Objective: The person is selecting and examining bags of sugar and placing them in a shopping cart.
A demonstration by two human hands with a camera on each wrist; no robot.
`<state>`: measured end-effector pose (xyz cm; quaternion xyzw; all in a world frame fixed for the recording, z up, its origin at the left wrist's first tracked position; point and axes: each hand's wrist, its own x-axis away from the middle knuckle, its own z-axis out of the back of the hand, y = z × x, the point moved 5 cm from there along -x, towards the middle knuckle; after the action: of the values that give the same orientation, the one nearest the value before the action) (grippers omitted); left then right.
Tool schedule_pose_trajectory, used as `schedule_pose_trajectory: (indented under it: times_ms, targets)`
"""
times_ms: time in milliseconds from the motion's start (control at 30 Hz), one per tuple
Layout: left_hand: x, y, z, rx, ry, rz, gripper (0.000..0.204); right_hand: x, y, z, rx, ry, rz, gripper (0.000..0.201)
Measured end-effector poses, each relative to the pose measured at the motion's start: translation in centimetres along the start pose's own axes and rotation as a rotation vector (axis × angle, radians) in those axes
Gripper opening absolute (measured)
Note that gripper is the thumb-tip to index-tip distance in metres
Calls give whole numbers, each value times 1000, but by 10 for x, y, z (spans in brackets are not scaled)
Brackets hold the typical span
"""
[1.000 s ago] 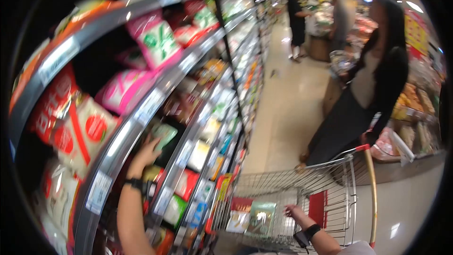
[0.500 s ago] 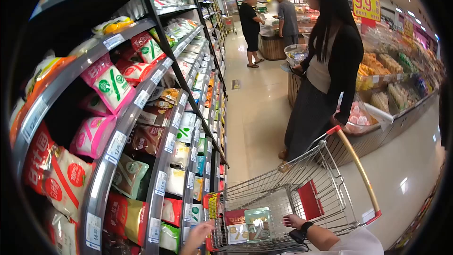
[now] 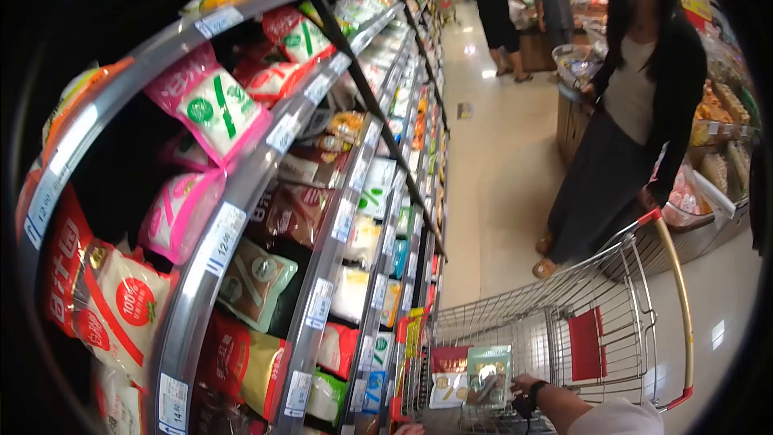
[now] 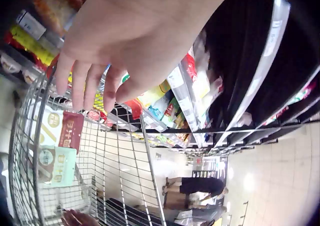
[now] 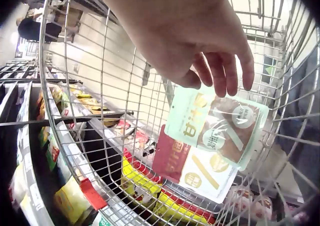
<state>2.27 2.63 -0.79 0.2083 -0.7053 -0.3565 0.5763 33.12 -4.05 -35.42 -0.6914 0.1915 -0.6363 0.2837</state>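
Note:
In the cart's wire basket lie a green-and-brown pouch (image 3: 489, 376) and, beside and partly beneath it, a red-and-white pouch (image 3: 449, 387). My right hand (image 3: 529, 391) hangs over the basket near the green pouch; in the right wrist view the fingers of that hand (image 5: 200, 41) are loosely bent above the pouch's edge, and contact cannot be told. At the bottom edge of the head view only a bit of my left hand (image 3: 409, 429) shows, near the cart's front corner. The left wrist view shows this hand (image 4: 120, 41) with relaxed fingers, holding nothing, by the basket rim.
Shelves with bagged goods line the left, among them a green-and-brown pouch (image 3: 256, 283) and a pink-and-white bag (image 3: 211, 109). A person in a dark cardigan (image 3: 636, 105) stands beyond the cart (image 3: 675, 290). Two more people stand farther down the aisle.
My left hand has left the green-and-brown pouch on the shelf and come down to the cart, empty. The head view has swung, shifting the scene. My right hand remains over the basket.

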Motion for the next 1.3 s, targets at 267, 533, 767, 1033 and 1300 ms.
schedule_pose_trajectory:
  times_ms: [267, 533, 767, 1033, 1300]
  targets:
    - [-23, -40, 16, 355, 53, 111, 29, -17, -30, -36, 252, 232, 143, 31]
    - [-23, -89, 39, 223, 211, 282, 21, -7, -7, -16, -86, 559, -403, 64]
    - [-20, -128, 48, 165, 267, 369, 27, -26, 16, -18, -126, 567, -396, 61]
    - [-6, -155, 52, 244, 214, 395, 35, -53, 42, -30, -158, 601, -430, 62]
    - [-7, -167, 57, 414, 110, 379, 34, -68, 51, -42, -209, 742, -363, 66]
